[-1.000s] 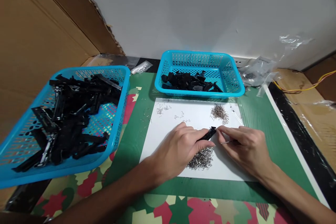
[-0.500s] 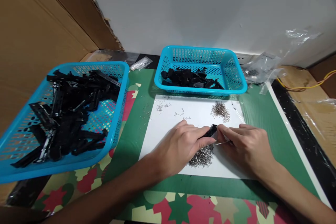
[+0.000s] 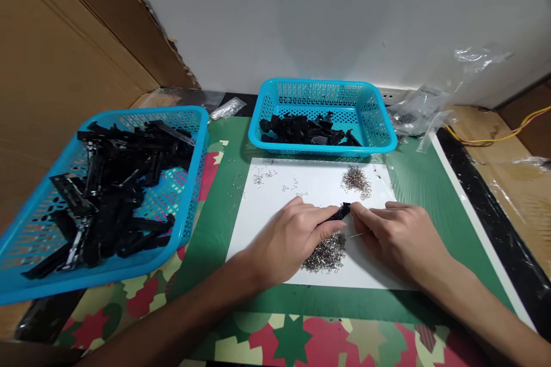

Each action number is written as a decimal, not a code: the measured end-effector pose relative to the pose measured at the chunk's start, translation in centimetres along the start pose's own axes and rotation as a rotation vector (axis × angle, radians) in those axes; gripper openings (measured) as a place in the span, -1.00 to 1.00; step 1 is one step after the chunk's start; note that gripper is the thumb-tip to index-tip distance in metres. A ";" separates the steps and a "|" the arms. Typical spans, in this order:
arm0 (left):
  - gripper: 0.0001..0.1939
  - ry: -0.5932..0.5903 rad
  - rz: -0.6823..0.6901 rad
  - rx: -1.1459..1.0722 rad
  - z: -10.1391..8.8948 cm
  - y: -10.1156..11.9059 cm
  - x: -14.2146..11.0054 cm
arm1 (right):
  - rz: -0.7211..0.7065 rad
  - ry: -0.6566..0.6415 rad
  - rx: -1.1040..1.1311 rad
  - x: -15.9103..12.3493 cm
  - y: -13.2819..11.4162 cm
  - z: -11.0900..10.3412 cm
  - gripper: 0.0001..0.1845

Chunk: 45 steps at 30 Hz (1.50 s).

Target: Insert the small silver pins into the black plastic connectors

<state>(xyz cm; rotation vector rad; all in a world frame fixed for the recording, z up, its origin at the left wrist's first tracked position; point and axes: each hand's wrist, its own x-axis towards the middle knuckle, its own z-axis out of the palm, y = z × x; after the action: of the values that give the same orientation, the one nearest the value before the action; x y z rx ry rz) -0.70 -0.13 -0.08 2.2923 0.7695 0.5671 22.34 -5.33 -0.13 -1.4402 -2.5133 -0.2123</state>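
Note:
Between thumb and fingers my left hand (image 3: 297,229) grips a small black plastic part (image 3: 341,212), tilted over the white paper (image 3: 253,223). My right hand (image 3: 396,229) is closed, its fingertips touching the far end of that part. A thin metal pin-like tool (image 3: 356,235) sticks out from under the right fingers, pointing left. Just below the hands lies a heap of small bent wire springs (image 3: 325,255), partly covered by my left hand. A smaller pile of springs (image 3: 357,180) sits farther back on the paper, and a few loose ones (image 3: 263,175) are scattered at its far left.
A blue basket (image 3: 198,172) on the left holds many long black parts. Another blue basket (image 3: 322,149) behind the paper holds smaller black pieces. Plastic bags (image 3: 417,112) lie at the back right near a yellow cable (image 3: 508,135). A cardboard wall (image 3: 64,28) stands at the left.
The view has shifted slightly. The right fingers have opened a small distance from the left thumb, and the metal tool's tip now shows apart from the left hand. The black part stays in my left hand.

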 end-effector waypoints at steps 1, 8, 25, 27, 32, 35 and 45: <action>-0.55 0.001 -0.002 0.000 0.0 0.0 0.0 | 0.002 -0.020 0.016 0.0 0.2 0.0 -0.78; -0.54 -0.014 -0.005 -0.018 -0.1 0.0 0.0 | 0.027 -0.102 0.117 -0.1 2.0 -0.9 -0.78; -0.67 -0.059 -0.006 -0.016 -0.3 0.3 0.1 | 0.641 0.286 1.038 1.5 0.7 0.1 -0.87; -0.68 -0.044 0.000 -0.016 -0.3 0.3 0.2 | 0.650 0.290 1.036 1.5 0.6 0.3 -0.86; -0.59 0.009 0.039 0.007 0.0 0.1 0.2 | 0.640 0.321 0.907 1.2 0.2 0.1 -0.88; -0.55 0.031 0.059 0.029 0.1 0.1 0.2 | 0.598 0.318 0.769 1.1 -0.2 -0.3 -0.88; -0.60 -0.048 -0.105 -0.115 -0.4 0.0 0.4 | 0.609 0.297 0.783 1.4 -0.4 -0.4 -0.81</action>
<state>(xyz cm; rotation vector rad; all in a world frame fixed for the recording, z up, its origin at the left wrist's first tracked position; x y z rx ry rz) -0.61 0.32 0.23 2.1387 0.8079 0.4935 21.38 -4.48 0.65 -1.5550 -1.5312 0.5568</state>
